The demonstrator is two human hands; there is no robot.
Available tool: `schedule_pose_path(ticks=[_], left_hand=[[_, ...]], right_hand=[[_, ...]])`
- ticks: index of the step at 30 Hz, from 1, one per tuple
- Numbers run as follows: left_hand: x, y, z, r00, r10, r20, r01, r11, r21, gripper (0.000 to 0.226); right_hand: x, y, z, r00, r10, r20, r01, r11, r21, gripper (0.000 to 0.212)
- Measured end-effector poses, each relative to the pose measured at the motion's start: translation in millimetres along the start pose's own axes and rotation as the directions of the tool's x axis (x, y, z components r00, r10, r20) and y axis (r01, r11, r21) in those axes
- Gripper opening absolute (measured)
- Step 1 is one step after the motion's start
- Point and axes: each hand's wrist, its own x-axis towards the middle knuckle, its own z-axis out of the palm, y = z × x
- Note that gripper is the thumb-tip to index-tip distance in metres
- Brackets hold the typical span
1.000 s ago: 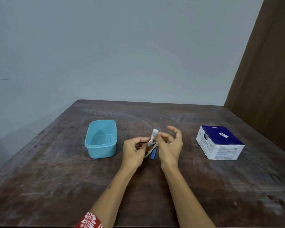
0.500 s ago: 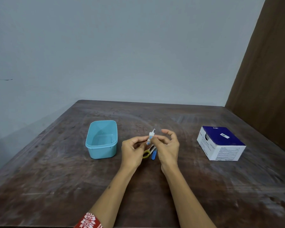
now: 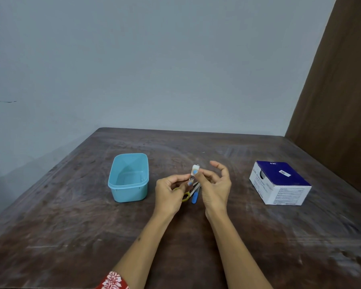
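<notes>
Both hands are raised just above the middle of the dark wooden table. My right hand pinches a small white packet between thumb and forefinger, its other fingers spread. My left hand pinches the packet's lower end, which is mostly hidden by the fingertips. Under the hands lie scissors with a yellow handle and a thin blue-handled tool, both partly covered.
A light blue plastic tub, open on top, stands left of the hands. A white and dark blue cardboard box sits to the right. A brown panel rises at the table's right edge, and a pale wall lies behind.
The right hand's outer fingers have spread out again after curling in, and the packet between both hands has shifted slightly. The tub and box have not moved.
</notes>
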Motion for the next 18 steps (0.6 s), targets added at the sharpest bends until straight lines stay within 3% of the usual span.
schedule_pose_path(ticks=[4, 11, 18], left_hand=[[3.5, -4.4, -3.3, 0.998, 0.001, -0.057, -0.001, 1.0, -0.007, 0.027], [2.3, -3.1, -1.4, 0.999, 0.011, -0.031, -0.009, 0.999, 0.048, 0.025], [1.2, -2.6, -1.3, 0.999, 0.014, -0.046, -0.012, 0.999, 0.048, 0.024]], right_hand=[[-0.8, 5.0, 0.4, 0.996, 0.029, 0.084, -0.021, 0.996, -0.09, 0.037], [0.0, 2.7, -1.5, 0.999, -0.043, 0.005, 0.043, 0.995, -0.091, 0.052], [1.6, 6.4, -1.6, 0.999, -0.029, 0.029, 0.032, 0.994, -0.108, 0.043]])
